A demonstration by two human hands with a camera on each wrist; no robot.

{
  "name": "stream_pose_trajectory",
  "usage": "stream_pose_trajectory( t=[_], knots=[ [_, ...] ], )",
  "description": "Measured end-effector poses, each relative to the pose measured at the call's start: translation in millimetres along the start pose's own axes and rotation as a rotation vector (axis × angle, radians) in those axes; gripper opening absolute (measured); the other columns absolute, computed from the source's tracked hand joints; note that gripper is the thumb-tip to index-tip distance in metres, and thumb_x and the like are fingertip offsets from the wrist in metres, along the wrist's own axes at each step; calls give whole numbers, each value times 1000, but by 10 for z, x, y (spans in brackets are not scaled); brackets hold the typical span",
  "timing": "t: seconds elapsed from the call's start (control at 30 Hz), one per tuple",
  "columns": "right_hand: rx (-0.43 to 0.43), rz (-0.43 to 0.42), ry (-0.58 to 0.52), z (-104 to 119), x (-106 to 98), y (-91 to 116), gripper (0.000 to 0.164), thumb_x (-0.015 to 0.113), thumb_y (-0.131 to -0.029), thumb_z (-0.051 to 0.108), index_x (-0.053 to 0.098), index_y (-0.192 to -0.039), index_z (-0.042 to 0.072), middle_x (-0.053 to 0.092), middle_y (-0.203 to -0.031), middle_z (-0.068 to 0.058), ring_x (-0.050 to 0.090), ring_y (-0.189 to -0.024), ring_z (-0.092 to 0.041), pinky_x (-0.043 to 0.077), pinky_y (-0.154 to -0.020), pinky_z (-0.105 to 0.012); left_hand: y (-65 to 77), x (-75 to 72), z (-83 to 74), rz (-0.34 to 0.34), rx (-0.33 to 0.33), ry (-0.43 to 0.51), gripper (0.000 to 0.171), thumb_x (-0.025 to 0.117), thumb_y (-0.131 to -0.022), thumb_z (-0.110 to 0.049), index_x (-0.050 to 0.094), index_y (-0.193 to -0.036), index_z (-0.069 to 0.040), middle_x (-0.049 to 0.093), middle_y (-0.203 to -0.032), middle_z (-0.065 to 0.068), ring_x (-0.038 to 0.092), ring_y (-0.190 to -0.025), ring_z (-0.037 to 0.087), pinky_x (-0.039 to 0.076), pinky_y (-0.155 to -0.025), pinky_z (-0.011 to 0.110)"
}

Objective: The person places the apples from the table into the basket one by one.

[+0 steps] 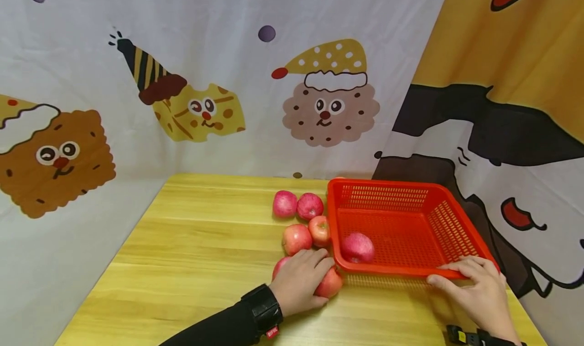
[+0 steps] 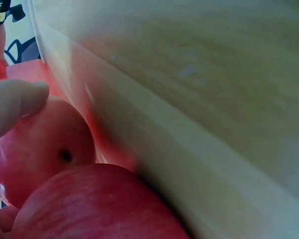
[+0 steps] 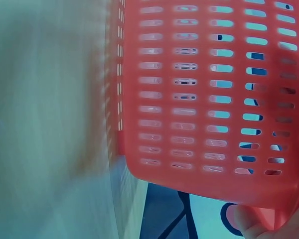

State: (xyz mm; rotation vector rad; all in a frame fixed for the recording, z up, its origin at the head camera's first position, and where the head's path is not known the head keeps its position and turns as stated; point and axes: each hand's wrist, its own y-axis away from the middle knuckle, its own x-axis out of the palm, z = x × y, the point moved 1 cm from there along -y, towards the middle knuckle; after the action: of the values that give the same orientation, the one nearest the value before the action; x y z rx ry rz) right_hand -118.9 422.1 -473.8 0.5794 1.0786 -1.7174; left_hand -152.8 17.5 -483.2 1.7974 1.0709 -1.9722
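My left hand [image 1: 301,282] grips an apple [image 1: 330,284] beside the near left corner of a red plastic basket [image 1: 401,271]. In the left wrist view the thumb [image 2: 25,99] lies over the top of this apple [image 2: 35,144]. A second apple [image 1: 279,266] peeks out past the left side of the hand. Inside the basket, one pink-red apple [image 1: 358,247] sits at the left near corner. My right hand [image 1: 481,290] holds the basket's near right corner, thumb outside and fingers over the rim. The right wrist view shows the slotted basket wall [image 3: 131,99] close up.
Left of the basket on the wooden table [image 1: 191,254] lie several more apples: a pink pair [image 1: 285,204] at the back and a lighter red one [image 1: 297,239] beside another [image 1: 319,230]. A cartoon-printed curtain [image 1: 219,41] hangs behind the table and on its right.
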Motion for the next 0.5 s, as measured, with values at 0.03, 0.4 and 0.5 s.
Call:
stream_pose_trajectory(
  t=[0.03,0.4,0.5],
  knots=[
    [0,-1,-1,-7,-8,1,38,102,-67,38,81,-89,16,74,-106,-21,43,-117,-36,23,-93,-76,9,-6,6,-11,11,15,75,91,-77,-55,61,-137,-20,63,-137,0,64,-122,19,52,-112,34],
    [8,13,-4,-36,-33,0,38,101,-69,38,81,-91,15,74,-108,-22,43,-119,-37,21,-94,-77,87,-131,180,-218,-23,174,77,95,-75,-47,62,-139,-19,62,-142,1,63,-128,21,54,-113,40],
    [12,15,-6,-31,-35,4,37,100,-70,39,81,-91,15,74,-109,-22,43,-120,-37,20,-95,-79,53,-221,240,-289,-26,180,79,98,-73,-43,62,-137,-15,64,-140,5,63,-129,24,55,-113,42]
  ],
)
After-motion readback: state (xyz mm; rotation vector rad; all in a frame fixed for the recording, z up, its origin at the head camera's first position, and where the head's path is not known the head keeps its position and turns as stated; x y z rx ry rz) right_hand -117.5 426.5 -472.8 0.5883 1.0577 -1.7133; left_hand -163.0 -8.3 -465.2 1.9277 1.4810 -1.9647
